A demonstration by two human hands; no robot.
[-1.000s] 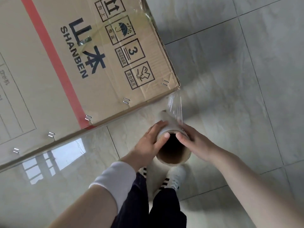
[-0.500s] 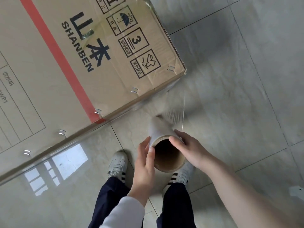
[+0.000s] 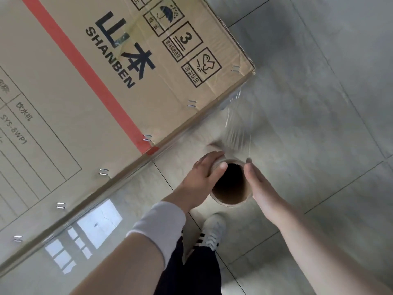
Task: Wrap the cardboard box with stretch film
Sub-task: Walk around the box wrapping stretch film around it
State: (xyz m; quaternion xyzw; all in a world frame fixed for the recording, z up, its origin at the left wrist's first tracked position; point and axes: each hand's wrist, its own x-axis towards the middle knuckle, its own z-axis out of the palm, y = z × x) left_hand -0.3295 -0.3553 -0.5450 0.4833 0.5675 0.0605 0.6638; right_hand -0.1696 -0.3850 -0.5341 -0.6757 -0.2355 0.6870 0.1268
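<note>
So the cardboard box (image 3: 85, 103) sits on the floor (image 3: 319, 103) and takes up the whole upper left. The stretch film roll (image 3: 229, 202) is up off the floor, just off the box's near right corner, open end facing the camera. Left hand (image 3: 202, 175) is on the roll's left side, right hand (image 3: 259, 184) on its right. The film (image 3: 236, 128) runs from the roll's far end up to that box corner. A shoe (image 3: 212, 231) is on the floor right below the roll.
</note>
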